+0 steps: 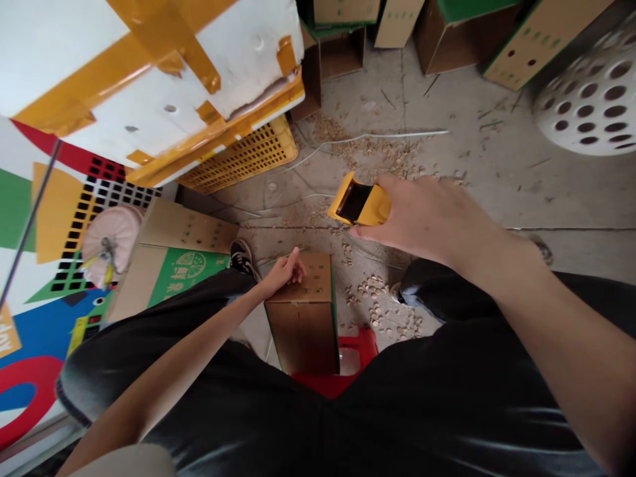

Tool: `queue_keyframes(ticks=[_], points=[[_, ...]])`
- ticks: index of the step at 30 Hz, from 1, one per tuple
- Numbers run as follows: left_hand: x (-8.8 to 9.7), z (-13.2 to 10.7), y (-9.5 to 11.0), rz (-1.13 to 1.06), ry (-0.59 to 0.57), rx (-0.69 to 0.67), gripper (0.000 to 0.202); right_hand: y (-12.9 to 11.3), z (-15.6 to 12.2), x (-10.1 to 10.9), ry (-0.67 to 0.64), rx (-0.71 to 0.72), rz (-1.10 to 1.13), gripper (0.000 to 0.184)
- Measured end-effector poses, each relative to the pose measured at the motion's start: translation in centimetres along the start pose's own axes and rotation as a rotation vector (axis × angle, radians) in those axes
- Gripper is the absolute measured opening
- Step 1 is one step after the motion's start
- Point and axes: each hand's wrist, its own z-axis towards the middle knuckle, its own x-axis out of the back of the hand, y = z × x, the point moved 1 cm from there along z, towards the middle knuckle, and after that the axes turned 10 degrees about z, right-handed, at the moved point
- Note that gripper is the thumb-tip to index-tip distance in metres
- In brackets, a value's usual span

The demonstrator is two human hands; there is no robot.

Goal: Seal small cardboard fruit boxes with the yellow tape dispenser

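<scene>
My right hand [422,215] is wrapped round a yellow tool [377,205] with a dark hollow in its front. It holds the tool above the floor, apart from the carton; the tool's exact kind does not show. Between my legs a brown cardboard carton [303,331] stands upright with marks or small holes on its top. Over the carton's upper left edge lies my left hand [285,273], one finger stretched out and the others loosely curled. I see nothing held in it.
Small round bits [382,305] litter the concrete floor, along with a white strip [387,135]. A red stool [368,344] shows under me. Left are a taped foam box [238,59], a yellow crate [263,149] and a green-printed carton [173,268]. A white perforated basket [591,109] stands right.
</scene>
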Motion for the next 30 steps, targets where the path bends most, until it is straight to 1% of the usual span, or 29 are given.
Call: queue_keyframes(ticks=[1, 2, 5, 7, 9, 12, 16, 23, 27, 30], points=[[0.0, 0.1, -0.1, 0.060, 0.003, -0.004, 0.080, 0.0, 0.0, 0.0, 0.001, -0.001, 0.000, 0.051], [-0.1, 0.1, -0.2, 0.136, 0.024, -0.026, 0.076, 0.0, 0.0, 0.0, 0.000, -0.002, -0.002, 0.051], [-0.2, -0.1, -0.3, 0.444, 0.089, -0.183, 0.047, -0.1, 0.0, 0.0, -0.011, 0.000, -0.007, 0.051], [-0.4, -0.5, -0.2, 0.628, 0.072, -0.302, 0.033, 0.0, 0.0, 0.0, -0.012, 0.005, -0.007, 0.049], [-0.6, -0.9, -0.2, 0.730, 0.047, -0.392, 0.030, 0.0, 0.0, -0.1, -0.008, 0.009, -0.009, 0.048], [-0.8, -1.1, -0.1, 0.767, 0.035, -0.463, 0.029, 0.0, 0.0, -0.2, 0.001, 0.007, -0.018, 0.049], [-0.9, -1.1, 0.1, 0.742, 0.014, -0.476, 0.026, -0.1, 0.0, -0.2, -0.002, 0.008, -0.025, 0.051], [-1.5, -1.0, 0.3, 0.777, -0.011, -0.511, 0.031, -0.1, -0.1, 0.1, -0.028, -0.003, -0.003, 0.052], [-1.8, -0.8, 0.2, 0.787, -0.014, -0.465, 0.031, -0.2, -0.1, 0.0, -0.019, -0.010, 0.001, 0.053], [-2.1, -0.6, 0.3, 0.782, -0.014, -0.410, 0.024, -0.3, -0.1, 0.0, -0.038, -0.014, 0.003, 0.054]])
